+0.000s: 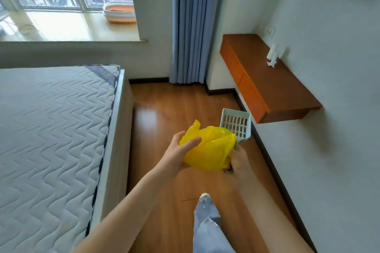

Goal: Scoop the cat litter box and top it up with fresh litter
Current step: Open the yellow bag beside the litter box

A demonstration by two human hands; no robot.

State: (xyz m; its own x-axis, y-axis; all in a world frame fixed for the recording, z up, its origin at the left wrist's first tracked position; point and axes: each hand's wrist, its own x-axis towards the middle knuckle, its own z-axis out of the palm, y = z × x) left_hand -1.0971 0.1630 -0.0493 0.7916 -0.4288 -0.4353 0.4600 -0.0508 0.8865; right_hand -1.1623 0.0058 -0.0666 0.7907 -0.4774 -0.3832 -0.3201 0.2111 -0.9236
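The left hand [181, 151] pinched a crumpled yellow bag [209, 148] between thumb and fingers, holding it up over the floor [164, 109]. The right hand [239, 162], half hidden behind the bag, curled round the handle of a pale slotted scoop [236, 122], whose head stuck up beyond the bag. No litter box showed on the floor; the shallow tray [120, 12] on the windowsill, well apart from both hands, might be it, though that could not be told. The person stood between the bed [51, 129] and a wall-hung bench [267, 80], one foot forward. The bag looked bunched rather than opened, so anything tipped from the scoop could miss its mouth and scatter on the floor. The thin plastic could also slip from the pinch, or snag on the scoop's slots and tear
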